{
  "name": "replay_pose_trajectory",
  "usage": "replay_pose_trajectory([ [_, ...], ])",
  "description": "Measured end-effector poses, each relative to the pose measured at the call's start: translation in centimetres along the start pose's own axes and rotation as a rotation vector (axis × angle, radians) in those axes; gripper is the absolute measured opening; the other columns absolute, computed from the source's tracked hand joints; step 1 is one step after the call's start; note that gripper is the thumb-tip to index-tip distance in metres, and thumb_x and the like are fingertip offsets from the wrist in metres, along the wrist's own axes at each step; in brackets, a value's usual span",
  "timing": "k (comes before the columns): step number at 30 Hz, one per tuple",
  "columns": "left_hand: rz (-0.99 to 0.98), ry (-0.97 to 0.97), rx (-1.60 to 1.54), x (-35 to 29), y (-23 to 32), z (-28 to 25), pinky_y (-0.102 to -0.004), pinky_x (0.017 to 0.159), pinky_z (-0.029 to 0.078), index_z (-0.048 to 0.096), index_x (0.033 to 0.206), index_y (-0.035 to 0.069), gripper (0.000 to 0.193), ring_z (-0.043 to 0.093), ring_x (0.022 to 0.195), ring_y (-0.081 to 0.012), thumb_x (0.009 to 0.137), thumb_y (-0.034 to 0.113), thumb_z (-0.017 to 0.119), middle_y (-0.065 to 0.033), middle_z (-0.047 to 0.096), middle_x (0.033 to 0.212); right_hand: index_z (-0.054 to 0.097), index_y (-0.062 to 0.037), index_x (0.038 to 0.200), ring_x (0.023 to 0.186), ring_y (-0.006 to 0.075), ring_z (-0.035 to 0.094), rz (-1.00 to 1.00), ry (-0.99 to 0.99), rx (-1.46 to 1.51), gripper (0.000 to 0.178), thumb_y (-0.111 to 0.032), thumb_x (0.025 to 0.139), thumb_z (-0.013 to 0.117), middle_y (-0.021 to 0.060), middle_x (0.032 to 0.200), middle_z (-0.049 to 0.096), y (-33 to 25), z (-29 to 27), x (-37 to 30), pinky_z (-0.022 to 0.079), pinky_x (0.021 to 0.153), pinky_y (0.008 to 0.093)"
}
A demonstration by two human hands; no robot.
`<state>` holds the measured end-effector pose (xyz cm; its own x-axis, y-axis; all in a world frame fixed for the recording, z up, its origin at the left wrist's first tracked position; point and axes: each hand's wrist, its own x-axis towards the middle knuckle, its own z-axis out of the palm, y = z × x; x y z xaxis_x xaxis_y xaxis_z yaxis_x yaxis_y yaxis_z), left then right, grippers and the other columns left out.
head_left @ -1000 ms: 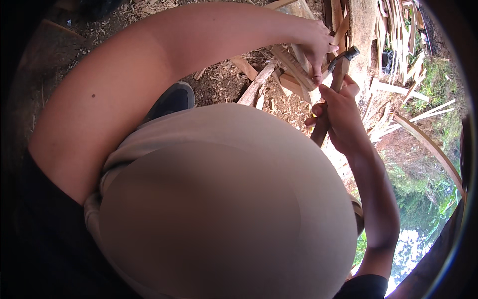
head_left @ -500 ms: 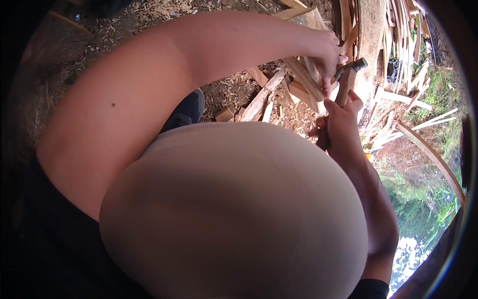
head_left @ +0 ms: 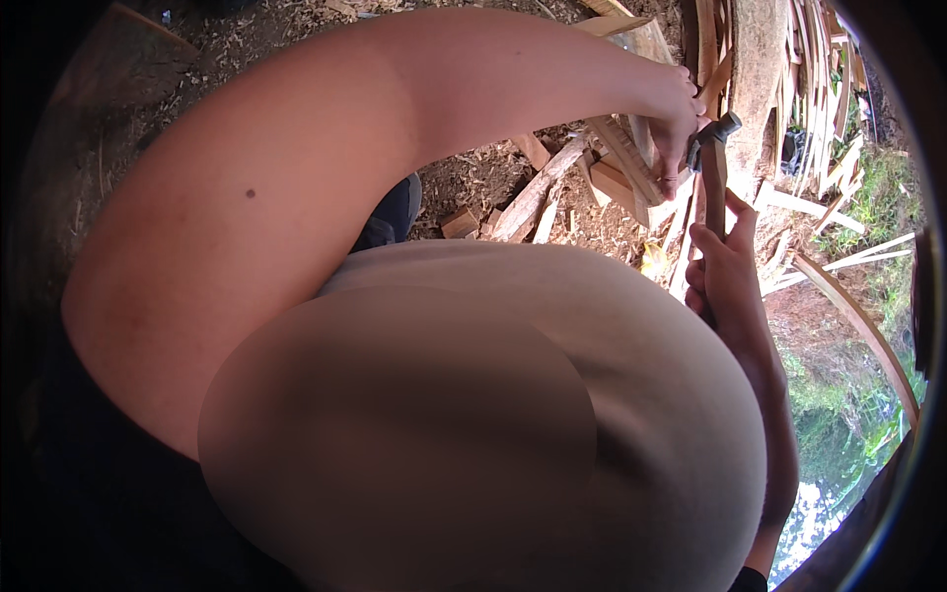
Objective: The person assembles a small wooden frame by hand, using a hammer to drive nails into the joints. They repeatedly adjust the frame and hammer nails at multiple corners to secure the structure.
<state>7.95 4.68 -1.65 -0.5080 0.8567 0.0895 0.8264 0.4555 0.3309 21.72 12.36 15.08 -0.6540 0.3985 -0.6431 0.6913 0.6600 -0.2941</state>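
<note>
My right hand (head_left: 732, 264) is wrapped round the wooden handle of a hammer (head_left: 715, 192), whose dark metal head points up and away from me. The hammer head is close to my left hand (head_left: 679, 133), just to its right. That left hand bends down at the wrist beside a pale wooden board (head_left: 631, 163), its thumb stretched down and its other fingers curled. Whatever lies between those fingers is too small or hidden to make out.
A pale upright timber (head_left: 758, 59) stands behind the hammer. Long thin wood strips (head_left: 814, 99) are heaped at the far right, near a curved plank (head_left: 863, 326). Offcuts (head_left: 538, 192) and shavings lie on the soil. A pale rounded surface (head_left: 493, 395) covers the lower middle.
My right hand and the hammer have moved to the right, and the handle stands more upright. My left hand appears slightly farther right, as does the wood around it.
</note>
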Motion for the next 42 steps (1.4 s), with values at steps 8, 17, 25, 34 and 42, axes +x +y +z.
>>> replay_pose_trajectory([
  [8, -0.075, -0.058, -0.011, -0.2, 0.0, -0.2, -0.0453, 0.124, 0.02, 0.04, 0.153, -0.007, 0.14, 0.033, 0.151, -0.0341, 0.064, 0.1, 0.054, -0.0202, 0.042, 0.158, 0.02, -0.0153, 0.152, 0.049, 0.0061, 0.039, -0.024, -0.107, 0.136, 0.058, -0.01, 0.103, 0.05, 0.0025, 0.081, 0.045, 1.3, -1.2, 1.0, 0.03, 0.038, 0.0244],
  [17, -0.075, -0.1, -0.01, -0.2, 0.0, -0.5, -0.0454, 0.124, 0.02, 0.039, 0.154, -0.006, 0.142, 0.031, 0.152, -0.0336, 0.061, 0.101, 0.055, -0.02, 0.04, 0.16, 0.019, -0.0137, 0.153, 0.058, 0.0071, 0.042, 0.021, -0.076, 0.152, 0.061, -0.009, 0.101, 0.05, 0.0052, 0.091, 0.044, -0.2, 0.0, 0.3, 0.035, 0.043, 0.0249],
  [25, -0.048, -0.067, 0.002, 0.3, -0.4, 0.5, -0.0483, 0.122, 0.022, 0.041, 0.154, -0.004, 0.14, 0.035, 0.149, -0.0349, 0.063, 0.101, 0.053, -0.0168, 0.046, 0.156, 0.017, -0.0137, 0.154, 0.059, 0.008, 0.044, 0.026, -0.037, 0.207, 0.064, -0.008, 0.1, 0.051, 0.0089, 0.1, 0.044, 0.3, 1.3, 0.5, 0.037, 0.043, 0.0253],
  [34, 0.044, -0.115, 0.038, -1.1, 0.4, -0.9, -0.0512, 0.121, 0.023, 0.035, 0.157, -0.002, 0.146, 0.046, 0.14, -0.0309, 0.058, 0.105, 0.051, -0.0157, 0.052, 0.147, 0.016, -0.0147, 0.154, 0.055, 0.0087, 0.044, 0.075, -0.065, 0.208, 0.063, -0.009, 0.101, 0.05, 0.0092, 0.098, 0.046, 0.2, 0.8, -0.9, 0.037, 0.041, 0.0248],
  [42, -0.001, -0.144, 0.035, -1.0, 0.2, 0.2, -0.0538, 0.124, 0.02, 0.041, 0.154, -0.002, 0.145, 0.045, 0.142, -0.0304, 0.057, 0.105, 0.051, -0.0164, 0.049, 0.149, 0.013, -0.0149, 0.154, 0.057, 0.01, 0.046, 0.062, -0.112, 0.158, 0.065, -0.011, 0.103, 0.052, 0.0099, 0.098, 0.047, 0.6, 0.6, -0.8, 0.041, 0.043, 0.0267],
])
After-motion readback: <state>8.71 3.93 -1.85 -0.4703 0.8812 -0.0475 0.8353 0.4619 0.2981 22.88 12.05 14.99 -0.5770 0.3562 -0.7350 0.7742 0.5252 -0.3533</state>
